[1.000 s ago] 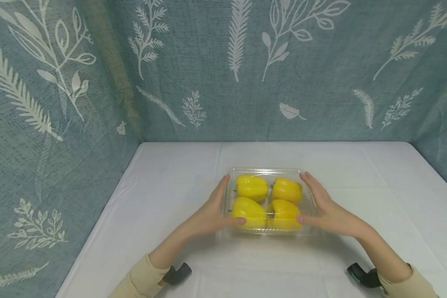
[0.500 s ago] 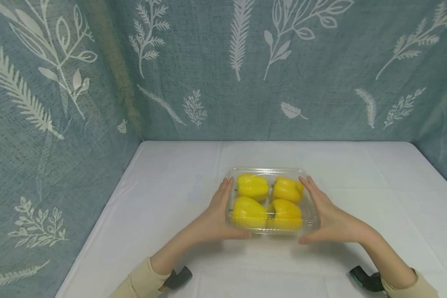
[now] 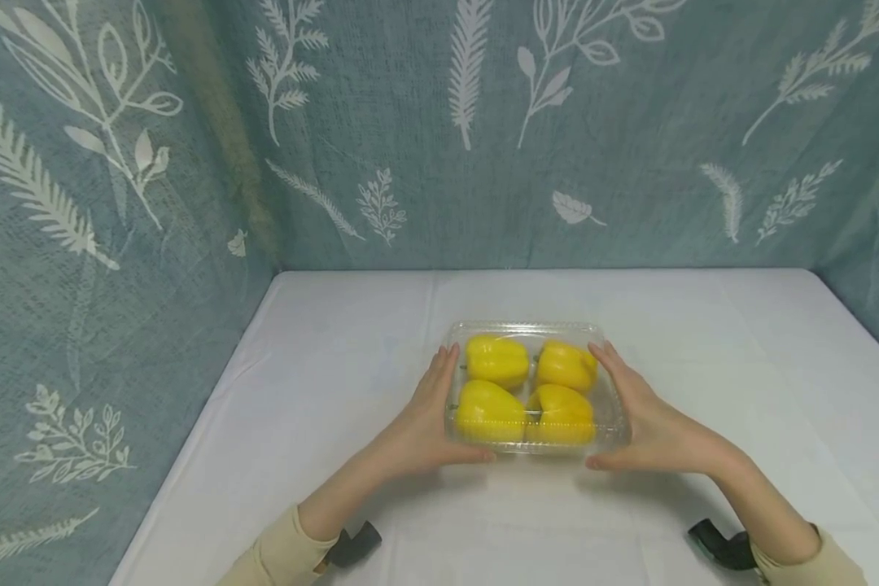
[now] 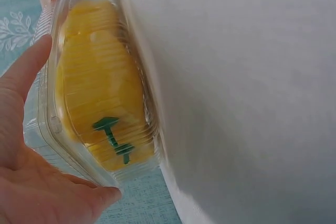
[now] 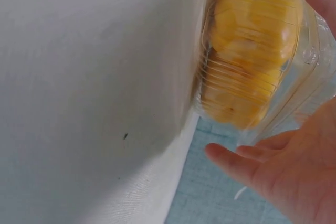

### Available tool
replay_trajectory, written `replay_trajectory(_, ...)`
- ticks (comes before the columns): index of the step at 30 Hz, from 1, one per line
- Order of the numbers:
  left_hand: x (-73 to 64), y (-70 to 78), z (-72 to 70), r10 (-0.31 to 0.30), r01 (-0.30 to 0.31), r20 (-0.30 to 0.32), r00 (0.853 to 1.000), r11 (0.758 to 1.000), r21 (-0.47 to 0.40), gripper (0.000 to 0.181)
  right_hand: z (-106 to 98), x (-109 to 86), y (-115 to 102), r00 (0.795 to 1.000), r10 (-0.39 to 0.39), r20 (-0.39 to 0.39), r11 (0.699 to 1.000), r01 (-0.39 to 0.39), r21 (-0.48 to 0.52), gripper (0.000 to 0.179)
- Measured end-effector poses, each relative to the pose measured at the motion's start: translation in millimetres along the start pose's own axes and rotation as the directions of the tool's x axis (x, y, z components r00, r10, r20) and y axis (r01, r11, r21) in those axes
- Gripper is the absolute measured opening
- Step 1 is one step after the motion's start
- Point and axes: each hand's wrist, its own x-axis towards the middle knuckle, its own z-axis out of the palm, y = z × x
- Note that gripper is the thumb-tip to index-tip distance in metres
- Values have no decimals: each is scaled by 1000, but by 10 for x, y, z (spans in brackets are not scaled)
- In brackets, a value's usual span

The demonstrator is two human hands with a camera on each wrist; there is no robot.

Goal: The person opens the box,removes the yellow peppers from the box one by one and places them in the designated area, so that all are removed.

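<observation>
A clear plastic clamshell box [image 3: 524, 327] with ribbed sides stands on the white tablecloth. Several yellow bell peppers [image 3: 491, 412] lie in it in two rows. My left hand [image 3: 425, 427] is at the box's left side, fingers extended along it and thumb stretched across the front. Its thumb and fingertips touch the rim in the left wrist view, where a green pepper stem [image 4: 109, 124] shows through the wall. On the opposite side, my right hand [image 3: 652, 427] mirrors this with straight fingers; whether all its fingertips touch the box cannot be told.
White cloth [image 3: 337, 366] covers the table around the box. A blue-green curtain [image 3: 410, 163] with white leaf prints hangs behind and at both sides. Black devices [image 3: 355, 544] sit at both wrists, below beige sleeves [image 3: 282, 549].
Both thumbs have slid off the top of the box's front and now lie lower, before its front edge. The box stays in place; the head view has tilted slightly.
</observation>
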Motion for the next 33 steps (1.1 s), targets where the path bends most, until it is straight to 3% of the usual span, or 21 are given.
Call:
replay_trajectory(23,-20,33,33,-24,24,-32,999,1000,5,132,-19,-18,7,999,-21,-43,999,20,-28,126)
replay_trajectory(33,-34,69,71,-15,26,-102,995,993,113,132,-9,-22,-13,996,-13,-89,997,6,-82,120)
